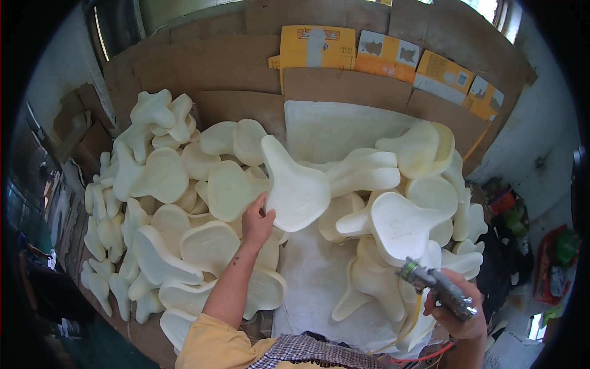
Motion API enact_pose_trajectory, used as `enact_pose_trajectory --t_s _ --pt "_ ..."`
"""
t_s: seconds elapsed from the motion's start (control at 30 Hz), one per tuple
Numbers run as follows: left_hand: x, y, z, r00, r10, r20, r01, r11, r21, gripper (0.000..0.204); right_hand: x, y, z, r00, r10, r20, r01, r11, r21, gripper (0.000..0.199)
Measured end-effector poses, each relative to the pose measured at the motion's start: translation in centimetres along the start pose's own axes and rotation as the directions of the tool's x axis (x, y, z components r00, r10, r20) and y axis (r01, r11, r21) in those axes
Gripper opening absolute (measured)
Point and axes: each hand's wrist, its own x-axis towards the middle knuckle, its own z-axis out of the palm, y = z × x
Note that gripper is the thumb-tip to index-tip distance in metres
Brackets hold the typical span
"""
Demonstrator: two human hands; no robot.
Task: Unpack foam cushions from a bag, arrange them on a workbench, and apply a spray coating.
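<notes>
My left hand (pixel 257 222) is closed on the edge of a cream-white, saddle-shaped foam pad (pixel 299 195), gripping it at its wide end. The pad hangs over the middle of the work surface, its narrow nose pointing up and away from me. At the lower right, my right hand (pixel 472 327) is wrapped round a grey metal spray gun (pixel 447 294) with a green ring near its front. The gun's front end points left, over the right-hand pile and apart from the held pad. Just beyond the gun lies a brighter white foam pad (pixel 402 227).
A large heap of similar foam pads (pixel 163 175) fills the left side. Another pile (pixel 424 147) is stacked at the right. White sheeting (pixel 301 295) covers the middle. Cardboard (pixel 209 67) lines the back. A red hose (pixel 430 355) runs below my right hand.
</notes>
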Motion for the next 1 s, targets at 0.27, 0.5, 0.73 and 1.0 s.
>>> enact_pose_trajectory --t_s 0.27,0.5,0.73,1.0 --pt "1.9 -0.2 -2.6 0.993 -0.091 -0.069 0.051 0.894 -0.446 0.036 -0.4 1.1 1.2 0.978 -0.075 -0.197 0.132 0.946 0.296 0.062" --pt "7.1 -0.5 5.2 0.997 -0.081 -0.013 0.074 0.957 -0.280 0.033 1.6 4.3 0.8 0.979 -0.007 -0.204 0.068 0.955 0.289 0.069" --pt "6.6 -1.0 17.5 0.456 -0.728 0.512 0.890 0.385 -0.245 0.042 2.9 6.9 -0.2 0.988 0.079 -0.134 -0.033 0.948 0.316 0.061" --pt "15.2 3.3 16.4 0.799 -0.582 0.149 0.257 0.108 -0.960 0.044 4.0 6.9 0.4 0.997 0.070 -0.022 -0.060 0.947 0.315 0.057"
